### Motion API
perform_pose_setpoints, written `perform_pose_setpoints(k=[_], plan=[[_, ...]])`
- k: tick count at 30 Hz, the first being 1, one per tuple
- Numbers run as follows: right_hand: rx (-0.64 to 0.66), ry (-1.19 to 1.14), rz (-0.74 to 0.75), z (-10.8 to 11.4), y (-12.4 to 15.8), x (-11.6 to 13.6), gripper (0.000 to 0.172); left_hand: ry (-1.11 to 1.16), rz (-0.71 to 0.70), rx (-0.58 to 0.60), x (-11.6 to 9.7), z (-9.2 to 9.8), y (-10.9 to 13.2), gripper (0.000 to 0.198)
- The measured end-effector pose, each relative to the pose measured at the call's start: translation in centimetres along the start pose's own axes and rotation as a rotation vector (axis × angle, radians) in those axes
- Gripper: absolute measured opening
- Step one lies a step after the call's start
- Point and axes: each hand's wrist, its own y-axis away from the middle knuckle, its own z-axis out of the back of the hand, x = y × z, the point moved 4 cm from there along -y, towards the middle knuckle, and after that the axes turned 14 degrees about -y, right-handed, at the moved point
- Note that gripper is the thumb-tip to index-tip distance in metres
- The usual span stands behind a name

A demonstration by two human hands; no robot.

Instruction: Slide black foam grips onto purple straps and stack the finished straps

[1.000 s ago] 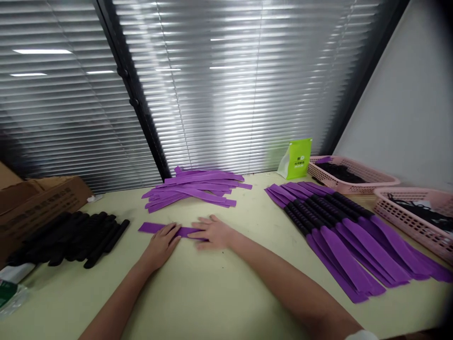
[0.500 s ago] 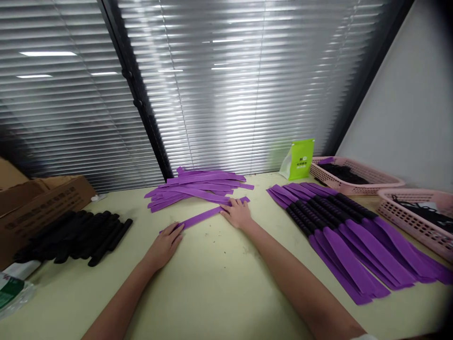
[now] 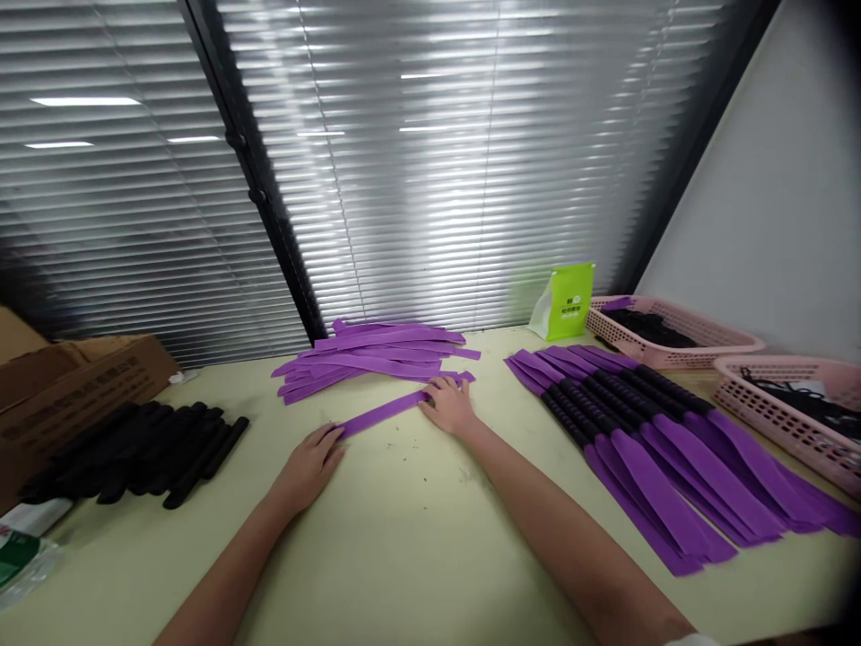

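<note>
A single flat purple strip [image 3: 382,414] lies slantwise on the pale table between my hands. My left hand [image 3: 310,467] is at its near-left end, fingers bent over and gripping that end, which they hide. At the strip's other end is my right hand [image 3: 449,405], its fingers curled down on it. A loose pile of similar purple strips [image 3: 377,348] is just beyond my hands, by the blinds. The end of one piled strip shows past my right fingertips.
Right of my arm lie several purple strips with black wrapped middles [image 3: 632,440], side by side. Behind them are pink baskets [image 3: 733,344] and a green packet [image 3: 570,302]. On the left are black tubes [image 3: 144,449], a cardboard box [image 3: 87,386] and a plastic packet [image 3: 23,561].
My left fingers have drawn in over the strip's end, covering the tip that showed before. My right fingers are more bent. The strip stays in nearly the same place.
</note>
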Motion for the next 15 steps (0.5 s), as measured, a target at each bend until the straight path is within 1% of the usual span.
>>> perform_pose_setpoints(k=[3,7,10,13,15], plan=[[-0.031,-0.004,0.05,0.3,0.2,0.5,0.037,-0.006,0.028,-0.001,-0.2,0.5,-0.1,0.043],[-0.083,0.028,0.09,0.4,0.4,0.9,0.041,-0.011,0.045,-0.003,-0.3,1.0,-0.1,0.038],[-0.106,0.058,0.056,0.5,0.3,0.9,0.045,-0.028,0.057,0.004,-0.4,1.3,-0.2,0.038],[-0.105,0.074,0.001,0.4,0.2,0.7,0.045,-0.106,0.123,-0.002,-0.3,1.9,-0.2,0.04],[-0.123,0.084,-0.015,0.5,0.2,0.7,0.046,-0.155,0.174,-0.027,-0.3,2.4,-0.1,0.038]])
